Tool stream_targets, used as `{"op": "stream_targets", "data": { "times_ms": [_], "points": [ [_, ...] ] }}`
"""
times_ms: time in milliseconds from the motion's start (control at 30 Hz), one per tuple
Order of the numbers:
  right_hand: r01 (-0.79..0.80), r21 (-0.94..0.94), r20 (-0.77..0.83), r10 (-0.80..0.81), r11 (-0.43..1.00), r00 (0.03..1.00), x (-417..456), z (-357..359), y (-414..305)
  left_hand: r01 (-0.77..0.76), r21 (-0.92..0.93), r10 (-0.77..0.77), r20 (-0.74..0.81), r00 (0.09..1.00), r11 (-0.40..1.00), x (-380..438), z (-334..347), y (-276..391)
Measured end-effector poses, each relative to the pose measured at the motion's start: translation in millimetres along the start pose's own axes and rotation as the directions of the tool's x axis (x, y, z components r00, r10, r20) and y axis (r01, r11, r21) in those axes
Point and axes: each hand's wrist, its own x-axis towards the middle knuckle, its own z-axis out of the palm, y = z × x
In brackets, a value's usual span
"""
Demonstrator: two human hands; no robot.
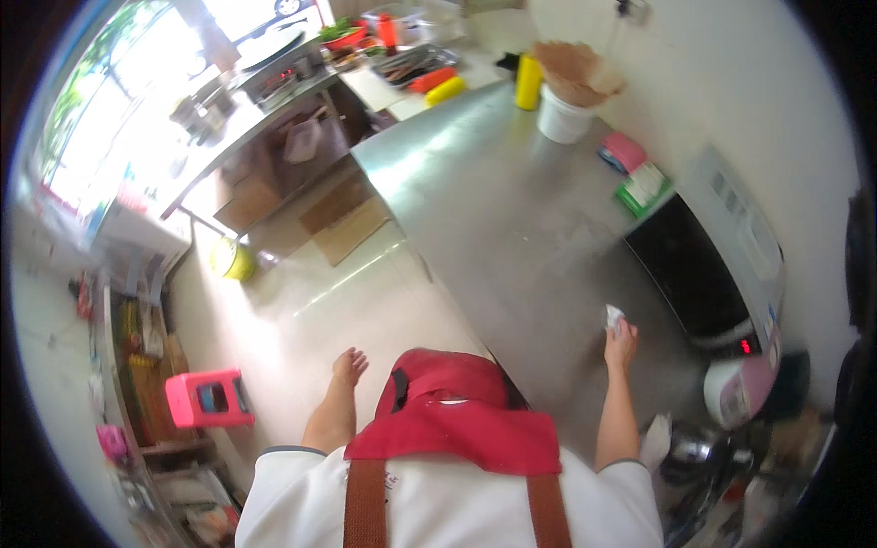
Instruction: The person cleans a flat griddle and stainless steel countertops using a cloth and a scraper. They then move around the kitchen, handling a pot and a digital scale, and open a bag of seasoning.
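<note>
A crumpled white tissue or wipe [613, 318] is pinched in my right hand [621, 344], above the stainless steel table [500, 260]. Whether the tissue touches the metal, I cannot tell. Over the tiled floor to the left of the table hangs my left hand [351, 366], its fingers a little apart and nothing in it. The red apron [452, 438] I wear covers the space between my arms. A few small pale specks and smears show on the tabletop ahead of my right hand.
A microwave oven [699, 274] stands against the wall, with a rice cooker [740, 390] beside it. Farther back are a green-and-white pack [644, 188], a white bucket [565, 116] and a yellow bottle [528, 82]. On the floor sit a pink stool [205, 399] and a yellow bucket [231, 259].
</note>
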Motion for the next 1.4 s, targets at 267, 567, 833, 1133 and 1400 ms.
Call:
{"op": "stream_targets", "data": {
  "times_ms": [267,567,833,1133,1400],
  "points": [
    [-0.185,0.101,0.100,0.175,0.978,0.980,12,18,-2,0.183,-0.177,-0.210,-0.152,0.966,0.967,-8,-12,-20],
    [-0.401,-0.162,-0.198,0.368,0.902,0.908,25,39,-129,0.211,-0.217,-0.215,0.003,0.977,0.953,137,-122,44],
    [-0.311,0.054,-0.066,0.314,0.949,0.947,38,155,-243,0.011,-0.121,-0.004,0.057,0.998,0.993,151,-9,210],
    [0.242,0.694,0.073,-0.401,0.678,0.913,79,232,-525,-0.093,-0.129,0.066,-0.202,0.977,0.987,192,-98,271],
    [-0.145,0.899,0.341,-0.454,0.414,0.823,120,317,-667,0.016,-0.443,-0.191,-0.354,0.916,0.897,216,-153,220]
  ]
}}
